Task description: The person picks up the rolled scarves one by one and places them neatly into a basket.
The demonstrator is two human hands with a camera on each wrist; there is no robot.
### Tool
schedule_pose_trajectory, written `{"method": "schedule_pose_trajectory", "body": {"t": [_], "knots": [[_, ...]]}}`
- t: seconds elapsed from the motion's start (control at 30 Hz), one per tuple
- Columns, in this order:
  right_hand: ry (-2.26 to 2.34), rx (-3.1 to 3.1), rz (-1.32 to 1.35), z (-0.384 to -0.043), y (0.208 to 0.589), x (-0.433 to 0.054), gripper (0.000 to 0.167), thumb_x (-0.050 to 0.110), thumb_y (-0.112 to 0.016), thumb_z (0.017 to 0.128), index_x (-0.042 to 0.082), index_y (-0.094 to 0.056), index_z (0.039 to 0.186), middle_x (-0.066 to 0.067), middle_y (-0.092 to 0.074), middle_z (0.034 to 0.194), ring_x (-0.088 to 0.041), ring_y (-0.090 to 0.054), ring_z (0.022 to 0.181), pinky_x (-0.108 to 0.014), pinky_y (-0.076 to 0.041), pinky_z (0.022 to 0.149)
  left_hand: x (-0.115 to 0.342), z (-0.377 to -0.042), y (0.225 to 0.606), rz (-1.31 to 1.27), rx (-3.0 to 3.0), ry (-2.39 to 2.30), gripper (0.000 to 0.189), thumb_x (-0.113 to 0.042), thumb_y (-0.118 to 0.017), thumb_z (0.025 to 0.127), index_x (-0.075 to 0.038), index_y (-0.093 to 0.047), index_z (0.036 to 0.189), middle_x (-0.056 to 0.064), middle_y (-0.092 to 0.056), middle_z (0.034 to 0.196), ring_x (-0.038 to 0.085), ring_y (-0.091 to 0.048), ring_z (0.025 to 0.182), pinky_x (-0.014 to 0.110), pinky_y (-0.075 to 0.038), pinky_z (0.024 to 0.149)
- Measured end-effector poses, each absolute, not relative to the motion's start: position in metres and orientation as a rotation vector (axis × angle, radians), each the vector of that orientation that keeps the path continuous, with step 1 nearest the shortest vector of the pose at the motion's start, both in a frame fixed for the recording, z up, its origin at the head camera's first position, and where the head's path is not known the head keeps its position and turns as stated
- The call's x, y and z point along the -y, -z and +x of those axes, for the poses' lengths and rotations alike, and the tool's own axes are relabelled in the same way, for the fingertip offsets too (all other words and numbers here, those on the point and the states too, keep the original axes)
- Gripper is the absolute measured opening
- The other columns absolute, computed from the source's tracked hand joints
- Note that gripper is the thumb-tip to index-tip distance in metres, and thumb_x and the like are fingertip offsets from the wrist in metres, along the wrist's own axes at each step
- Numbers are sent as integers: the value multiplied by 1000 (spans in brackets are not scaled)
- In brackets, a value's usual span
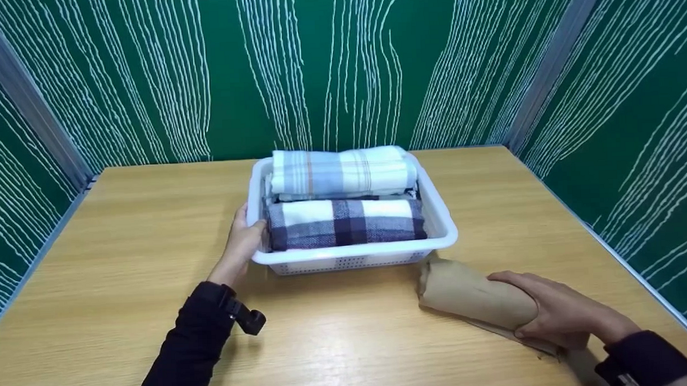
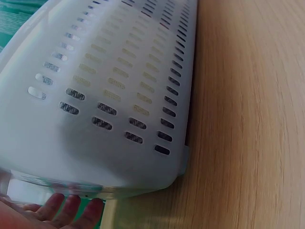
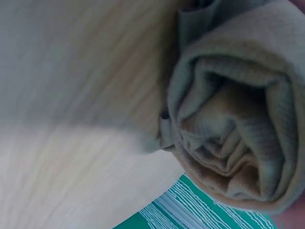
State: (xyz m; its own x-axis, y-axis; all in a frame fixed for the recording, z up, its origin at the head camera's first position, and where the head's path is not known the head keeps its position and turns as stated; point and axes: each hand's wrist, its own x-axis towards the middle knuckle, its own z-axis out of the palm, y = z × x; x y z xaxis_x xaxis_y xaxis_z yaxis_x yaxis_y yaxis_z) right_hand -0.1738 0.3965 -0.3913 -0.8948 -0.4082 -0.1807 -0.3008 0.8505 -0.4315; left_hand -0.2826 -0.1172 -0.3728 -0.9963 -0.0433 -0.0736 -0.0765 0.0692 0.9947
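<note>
A white plastic basket point(image 1: 357, 252) with slotted sides stands in the middle of the wooden table. Inside it lie a light blue and white plaid cloth roll point(image 1: 343, 173) at the back and a dark checked cloth roll point(image 1: 347, 224) in front. My left hand point(image 1: 239, 242) grips the basket's left end, thumb over the rim; its fingertips show beneath the rim in the left wrist view. To the basket's front right, my right hand point(image 1: 564, 308) holds a tan rolled cloth point(image 1: 472, 291) by its near end. The right wrist view shows the spiral end of that tan roll.
The wooden table point(image 1: 150, 234) extends on both sides of the basket. Green panels point(image 1: 236, 77) with wavy white lines enclose its back and sides, joined by grey metal posts point(image 1: 550, 60).
</note>
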Motion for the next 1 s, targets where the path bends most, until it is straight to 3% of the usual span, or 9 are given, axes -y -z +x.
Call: {"method": "schedule_pose_trajectory", "body": {"t": [0.47,0.73,1.0], "knots": [[606,-2716,-646,-181,393,-381,90,36,-86,64,25,-41,141,-11,-49,133,-33,-48,115,-62,-41,88,117,-283,374,-148,-2285,-2124,60,1,-36,98,0,-9,151,22,-17,154,35,-20,140,46,-20,113],[544,-2773,-795,-184,393,-368,89,36,-87,63,26,-43,140,-1,-52,128,-22,-51,110,-52,-44,86,118,-283,373,-136,-2318,-2085,60,-1,-38,98,-2,-10,151,21,-19,153,35,-21,139,46,-19,113],[534,-2755,-867,-190,393,-356,89,33,-87,64,25,-43,141,-2,-51,132,-24,-50,116,-53,-44,90,117,-283,373,-130,-2311,-2101,60,-1,-37,97,-2,-10,151,21,-19,153,35,-22,139,47,-21,112]]}}
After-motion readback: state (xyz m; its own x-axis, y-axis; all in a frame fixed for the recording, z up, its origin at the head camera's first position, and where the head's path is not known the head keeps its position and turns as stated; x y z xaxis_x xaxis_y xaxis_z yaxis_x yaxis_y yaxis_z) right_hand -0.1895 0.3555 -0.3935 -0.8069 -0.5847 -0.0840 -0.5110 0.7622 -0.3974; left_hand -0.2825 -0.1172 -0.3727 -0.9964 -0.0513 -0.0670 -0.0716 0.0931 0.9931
